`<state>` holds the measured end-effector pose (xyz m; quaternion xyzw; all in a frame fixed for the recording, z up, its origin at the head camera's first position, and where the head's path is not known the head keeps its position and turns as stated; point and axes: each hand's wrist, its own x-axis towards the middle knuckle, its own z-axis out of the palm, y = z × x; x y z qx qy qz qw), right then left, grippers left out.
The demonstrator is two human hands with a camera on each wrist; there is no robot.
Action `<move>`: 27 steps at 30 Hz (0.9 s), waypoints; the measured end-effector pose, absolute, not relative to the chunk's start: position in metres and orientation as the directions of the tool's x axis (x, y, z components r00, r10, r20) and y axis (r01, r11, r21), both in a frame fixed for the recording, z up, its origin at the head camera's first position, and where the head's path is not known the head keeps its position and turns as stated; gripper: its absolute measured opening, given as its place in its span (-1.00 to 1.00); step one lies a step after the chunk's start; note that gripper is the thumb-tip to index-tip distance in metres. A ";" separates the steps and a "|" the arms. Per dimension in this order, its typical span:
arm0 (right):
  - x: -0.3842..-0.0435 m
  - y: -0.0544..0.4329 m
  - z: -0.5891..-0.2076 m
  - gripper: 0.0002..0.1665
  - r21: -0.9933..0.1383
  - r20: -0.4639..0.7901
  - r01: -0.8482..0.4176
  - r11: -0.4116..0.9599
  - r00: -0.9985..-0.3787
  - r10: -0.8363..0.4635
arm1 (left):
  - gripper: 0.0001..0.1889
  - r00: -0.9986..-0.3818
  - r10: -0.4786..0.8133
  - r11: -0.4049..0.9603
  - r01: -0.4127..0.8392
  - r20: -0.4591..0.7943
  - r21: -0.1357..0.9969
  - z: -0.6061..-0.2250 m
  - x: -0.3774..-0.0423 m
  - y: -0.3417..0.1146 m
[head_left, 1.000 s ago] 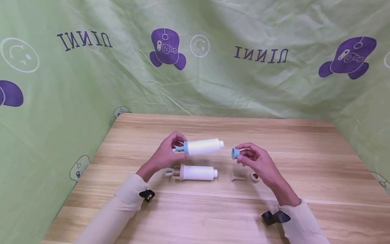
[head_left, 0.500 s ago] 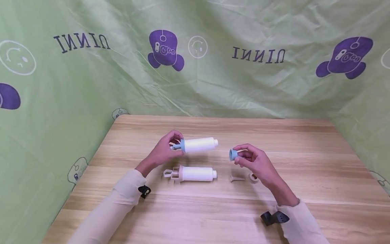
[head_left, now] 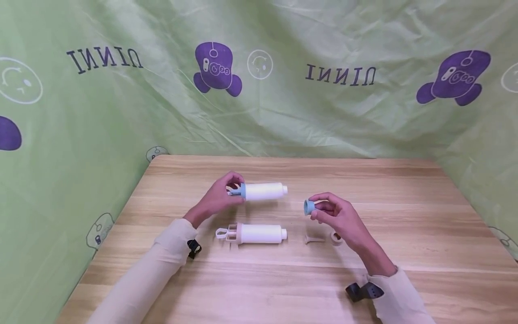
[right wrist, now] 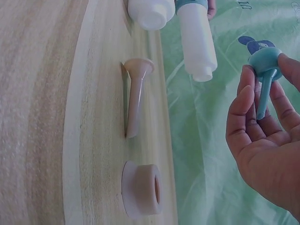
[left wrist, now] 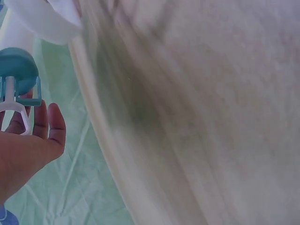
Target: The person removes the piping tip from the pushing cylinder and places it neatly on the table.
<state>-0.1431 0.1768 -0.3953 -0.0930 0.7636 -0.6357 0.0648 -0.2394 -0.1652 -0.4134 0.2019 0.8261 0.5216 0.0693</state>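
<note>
Around its blue collar, my left hand (head_left: 220, 195) holds a large white syringe (head_left: 265, 191) above the table, its narrow tip pointing right. Behind the collar, a pale loop handle (left wrist: 26, 119) shows in the left wrist view. My right hand (head_left: 344, 218) pinches a blue funnel-shaped nozzle (right wrist: 265, 63) by fingers and thumb, its thin stem toward the palm. The nozzle's wide end faces the syringe tip across a gap. A second white syringe (head_left: 261, 234) with a pink-beige collar lies nearer on the table.
On the wooden table (head_left: 259, 283), a beige funnel-shaped nozzle (head_left: 314, 239) and a beige flanged ring (head_left: 336, 238) lie below the right hand. Green printed fabric (head_left: 283, 117) hangs behind the table and at its sides.
My left hand and the syringe have shifted slightly left, and the syringe lies more level. The gap to the blue nozzle is a little wider. The right hand keeps its pinch and barely moves.
</note>
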 end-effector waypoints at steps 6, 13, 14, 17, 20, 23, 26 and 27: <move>-0.142 0.178 -0.394 -0.53 -0.982 0.032 -0.073 0.177 -0.975 -0.221 | -0.51 -0.920 0.385 0.404 0.241 0.074 0.882 -0.422 -0.249 -0.169; -0.142 0.179 -0.394 -0.55 -0.982 0.030 -0.071 0.176 -0.975 -0.222 | -0.51 -0.922 0.384 0.409 0.214 0.045 0.887 -0.429 -0.256 -0.172; -0.142 0.179 -0.394 -0.55 -0.982 0.032 -0.072 0.175 -0.974 -0.223 | -0.51 -0.922 0.385 0.411 0.214 0.044 0.886 -0.429 -0.256 -0.172; -0.142 0.179 -0.394 -0.57 -0.982 0.033 -0.074 0.174 -0.973 -0.226 | -0.51 -0.922 0.385 0.418 0.213 0.040 0.883 -0.429 -0.258 -0.173; -0.141 0.179 -0.394 -0.57 -0.982 0.032 -0.074 0.176 -0.973 -0.231 | -0.50 -0.924 0.381 0.432 0.211 0.035 0.877 -0.429 -0.258 -0.173; -0.140 0.179 -0.395 -0.57 -0.981 0.024 -0.068 0.184 -0.973 -0.232 | -0.50 -0.922 0.387 0.446 0.215 0.029 0.869 -0.429 -0.257 -0.173; -0.139 0.180 -0.395 -0.57 -0.978 0.015 -0.062 0.200 -0.973 -0.230 | -0.51 -0.914 0.406 0.459 0.220 0.017 0.861 -0.429 -0.257 -0.172; -0.139 0.181 -0.394 -0.58 -0.977 0.009 -0.057 0.204 -0.973 -0.229 | -0.51 -0.913 0.408 0.465 0.221 0.013 0.857 -0.430 -0.258 -0.171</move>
